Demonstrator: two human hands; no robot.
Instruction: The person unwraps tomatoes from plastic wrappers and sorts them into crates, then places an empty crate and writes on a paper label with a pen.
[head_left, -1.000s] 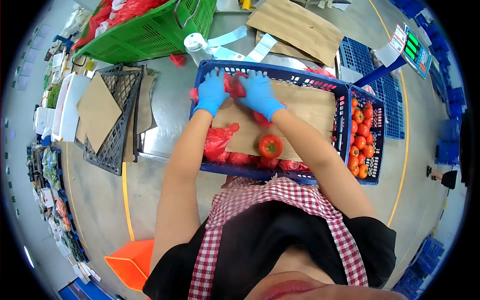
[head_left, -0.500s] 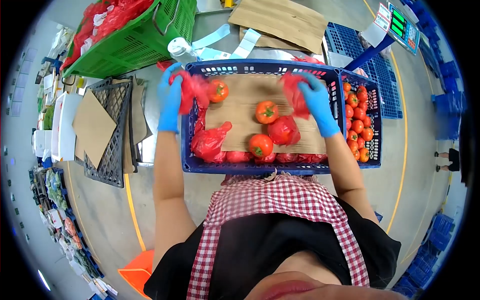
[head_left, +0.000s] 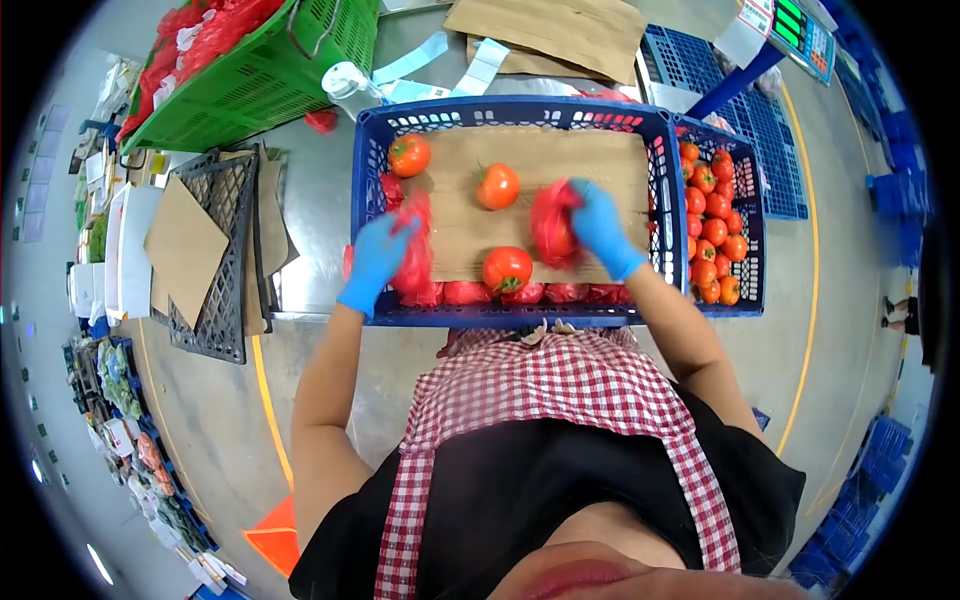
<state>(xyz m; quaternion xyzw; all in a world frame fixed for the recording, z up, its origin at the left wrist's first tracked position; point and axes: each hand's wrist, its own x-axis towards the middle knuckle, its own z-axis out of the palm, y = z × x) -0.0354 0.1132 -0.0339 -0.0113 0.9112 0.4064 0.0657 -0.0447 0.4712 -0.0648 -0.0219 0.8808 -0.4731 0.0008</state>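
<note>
Inside the blue crate (head_left: 362, 200), which is lined with brown cardboard (head_left: 455, 200), my two blue-gloved hands are at work. My left hand (head_left: 380, 258) is at the crate's left side, its fingers closed on a red plastic bag (head_left: 413, 245), blurred by motion. At the right, my right hand (head_left: 603, 228) grips the gathered top of another red plastic bag (head_left: 553, 232) with a rounded bulge. Three loose tomatoes lie on the cardboard: one in the far left corner (head_left: 409, 155), a middle tomato (head_left: 497, 186) and a near tomato (head_left: 507, 269). Red-wrapped items (head_left: 467, 292) line the near wall.
A second blue crate (head_left: 750, 185) to the right holds several tomatoes (head_left: 715, 231). At the back left is a green crate (head_left: 240, 95) of red bags. Cardboard sheets (head_left: 550, 30), a label strip (head_left: 480, 68) and a scale display (head_left: 790, 28) are beyond.
My left hand has come down and nearer along the crate's left side with a red bag. My right hand has lowered and moved left onto the bulging bag. The view has shifted slightly.
</note>
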